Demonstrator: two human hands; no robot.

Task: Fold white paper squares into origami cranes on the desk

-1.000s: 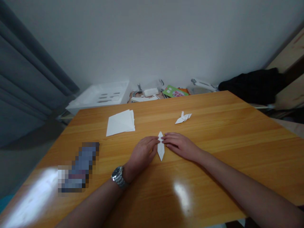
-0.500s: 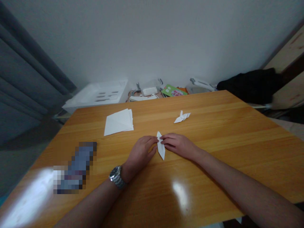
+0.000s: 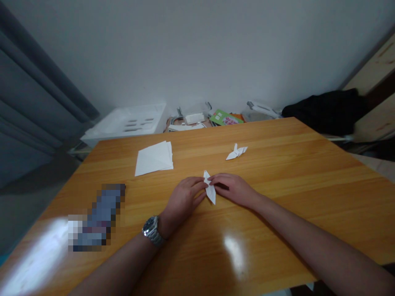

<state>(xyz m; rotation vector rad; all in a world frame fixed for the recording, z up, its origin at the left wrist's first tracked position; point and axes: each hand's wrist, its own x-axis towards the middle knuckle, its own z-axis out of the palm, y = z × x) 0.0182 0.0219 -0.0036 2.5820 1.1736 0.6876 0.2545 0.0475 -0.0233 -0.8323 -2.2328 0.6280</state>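
A narrow folded piece of white paper (image 3: 211, 195), pointed at both ends, lies on the wooden table between my hands. My left hand (image 3: 185, 194), with a metal watch (image 3: 152, 231) on its wrist, presses fingertips on the paper's left edge. From the other side, my right hand (image 3: 233, 188) has its fingertips on the paper's upper middle, close to the left fingers. Fingers partly cover the middle of the fold. Beyond my right hand sits a white paper bird (image 3: 237, 152), folded, with a small upright piece.
A stack of white paper sheets (image 3: 154, 159) lies at the back left of the table (image 3: 277, 156). A blurred-out flat object (image 3: 101, 216) is at the left. Behind the table stand a white foam tray (image 3: 138, 117), a green book (image 3: 225, 118) and black cloth (image 3: 327, 111).
The left fingertips have moved slightly right over the folded paper. Its near tip has turned a little to the right and upward. The paper bird and sheets have stayed put.
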